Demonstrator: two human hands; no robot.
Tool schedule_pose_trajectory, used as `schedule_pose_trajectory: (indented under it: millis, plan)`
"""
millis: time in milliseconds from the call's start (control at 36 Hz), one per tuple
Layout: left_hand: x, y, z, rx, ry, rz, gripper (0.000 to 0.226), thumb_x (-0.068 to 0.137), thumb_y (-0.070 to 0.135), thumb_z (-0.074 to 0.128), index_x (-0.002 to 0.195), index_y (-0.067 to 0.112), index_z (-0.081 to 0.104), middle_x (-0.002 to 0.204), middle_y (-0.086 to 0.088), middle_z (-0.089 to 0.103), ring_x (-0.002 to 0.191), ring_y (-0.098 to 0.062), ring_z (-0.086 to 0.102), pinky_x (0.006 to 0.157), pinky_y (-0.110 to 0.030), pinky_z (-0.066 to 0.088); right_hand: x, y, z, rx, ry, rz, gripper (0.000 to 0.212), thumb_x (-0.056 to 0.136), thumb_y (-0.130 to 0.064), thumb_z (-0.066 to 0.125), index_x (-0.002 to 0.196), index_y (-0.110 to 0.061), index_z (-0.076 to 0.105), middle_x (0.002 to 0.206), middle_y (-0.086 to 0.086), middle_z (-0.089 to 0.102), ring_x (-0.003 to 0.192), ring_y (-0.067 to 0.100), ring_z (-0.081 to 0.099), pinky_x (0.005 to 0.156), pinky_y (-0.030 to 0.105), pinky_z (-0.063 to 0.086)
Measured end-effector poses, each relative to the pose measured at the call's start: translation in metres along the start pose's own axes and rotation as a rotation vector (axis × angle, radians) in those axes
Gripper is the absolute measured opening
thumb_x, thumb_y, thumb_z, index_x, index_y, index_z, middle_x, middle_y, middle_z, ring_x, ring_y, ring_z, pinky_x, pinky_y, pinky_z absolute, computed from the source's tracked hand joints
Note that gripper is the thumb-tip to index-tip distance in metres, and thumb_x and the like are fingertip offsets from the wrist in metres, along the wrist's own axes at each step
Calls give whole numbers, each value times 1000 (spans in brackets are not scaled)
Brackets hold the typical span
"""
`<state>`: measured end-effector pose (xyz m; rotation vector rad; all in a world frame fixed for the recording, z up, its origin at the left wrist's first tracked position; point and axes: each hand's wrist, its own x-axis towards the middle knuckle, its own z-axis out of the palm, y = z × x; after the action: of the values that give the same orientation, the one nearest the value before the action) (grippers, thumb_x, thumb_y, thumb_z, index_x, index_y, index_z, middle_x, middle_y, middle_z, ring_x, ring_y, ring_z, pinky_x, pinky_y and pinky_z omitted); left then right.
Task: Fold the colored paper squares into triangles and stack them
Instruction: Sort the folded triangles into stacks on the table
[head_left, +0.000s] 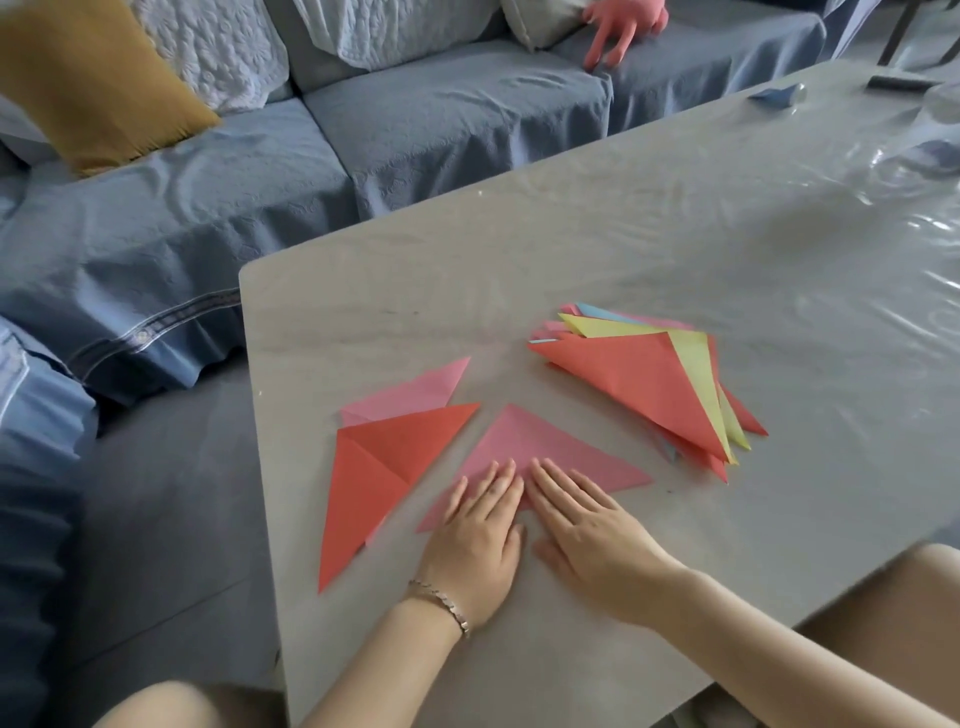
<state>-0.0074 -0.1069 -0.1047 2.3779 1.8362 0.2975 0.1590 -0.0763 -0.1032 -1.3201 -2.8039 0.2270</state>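
Note:
A pink paper triangle (545, 449) lies flat on the grey table (675, 260) near its front edge. My left hand (475, 540) and my right hand (587, 530) press side by side on its lower fold, fingers straight. Left of them lies a red folded triangle (384, 467), partly covering another pink folded paper (415, 392). To the right sits a stack of folded triangles (654, 384), with a red one on top and yellow, pink and blue edges showing beneath.
A blue-covered sofa (415, 119) with a mustard cushion (88, 78) runs behind and left of the table. A pink toy (618, 26) lies on the sofa. A small blue tube (779, 96) and a dark object (896, 83) sit at the table's far right.

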Motion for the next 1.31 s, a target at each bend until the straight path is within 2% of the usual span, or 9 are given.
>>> schedule_pose_trajectory:
  millis: [83,222,389,583,750,1056,1194,1250,1306]
  plan:
    - [-5,4,3,-21,6,-23,46,88,25,33,121,3,57,128,-9,57,118,-21,54,104,-31,23,0,-1,0,-56,32,0,69,100,-40,4,124,-3,57,131,12,54,124,22,49,110,29,11]
    - [-13,12,3,32,-118,-79,65,98,40,4,128,5,50,135,-8,51,126,-19,47,104,-33,19,-2,3,-2,-91,30,-5,71,98,-40,1,125,-4,56,132,13,53,124,22,49,109,29,12]
    - [-24,-7,4,120,-65,-60,61,97,47,5,135,12,35,142,0,40,136,-12,17,106,-32,14,-9,15,-1,-161,16,15,74,98,-48,4,124,-2,56,134,15,51,125,22,47,107,29,12]
    - [-32,-25,2,177,-33,-84,62,96,50,7,139,11,30,144,-1,36,141,-11,3,108,-27,11,-21,28,-5,-199,-2,109,78,96,-52,5,125,1,55,134,16,50,123,26,49,107,28,11]
    - [-39,-33,1,197,4,-92,62,97,50,10,147,14,3,144,1,33,142,-9,-5,110,-25,8,-32,38,-8,-220,10,170,78,97,-53,8,125,3,53,133,17,50,124,27,46,107,29,11]
    - [-45,-33,-1,244,27,-149,65,96,53,8,138,8,31,141,-2,37,141,-8,-9,109,-24,8,-47,47,-13,-188,-14,260,78,97,-54,10,125,6,51,134,17,46,131,18,25,111,28,7]
    - [-53,-35,-7,201,-14,-175,67,96,53,9,147,10,4,143,-1,35,142,-8,-8,110,-25,5,-47,45,-14,-159,-59,301,80,96,-54,8,124,5,55,132,20,50,125,29,45,108,30,9]
    - [-56,-36,-9,184,-49,-202,69,95,55,9,147,10,8,147,0,28,142,-8,-7,111,-25,5,-45,41,-15,-152,-82,319,77,96,-52,12,121,5,56,129,20,53,121,30,51,107,32,14]
    - [-59,-35,-10,171,-81,-228,70,94,55,7,141,7,26,145,-2,32,142,-10,-1,110,-25,4,-42,37,-20,-117,-62,330,69,89,-50,25,112,2,64,120,18,61,113,31,58,103,37,34]
